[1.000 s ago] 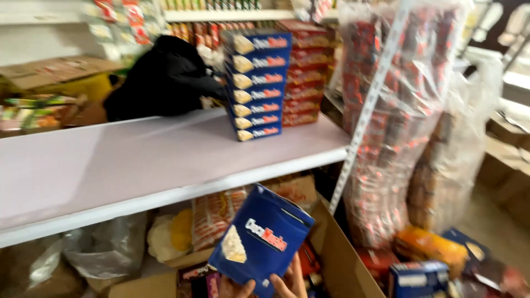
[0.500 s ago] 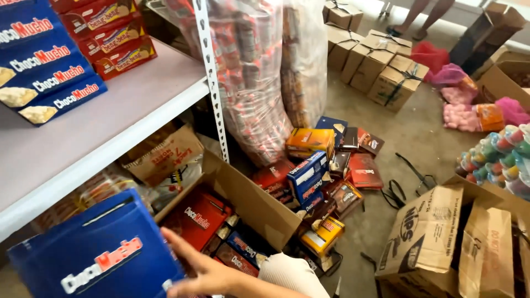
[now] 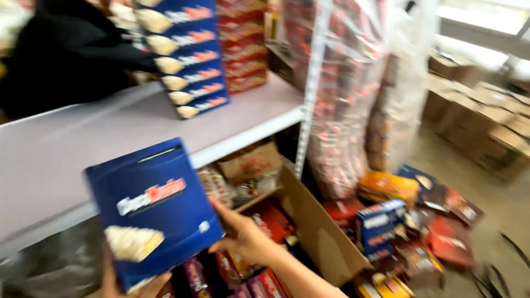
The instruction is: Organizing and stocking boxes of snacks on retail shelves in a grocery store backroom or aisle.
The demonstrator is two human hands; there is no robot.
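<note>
Now we hold the blue box (image 3: 152, 212) in front of the shelf (image 3: 83, 143) front edge, right hand (image 3: 243, 234) pressing its side, left hand (image 3: 130, 284) gripping beneath it.

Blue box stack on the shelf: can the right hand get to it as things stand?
Probably not right now. The right hand is pressed to the side of the blue box that both hands hold. The shelf between it and the blue box stack lies bare.
</note>
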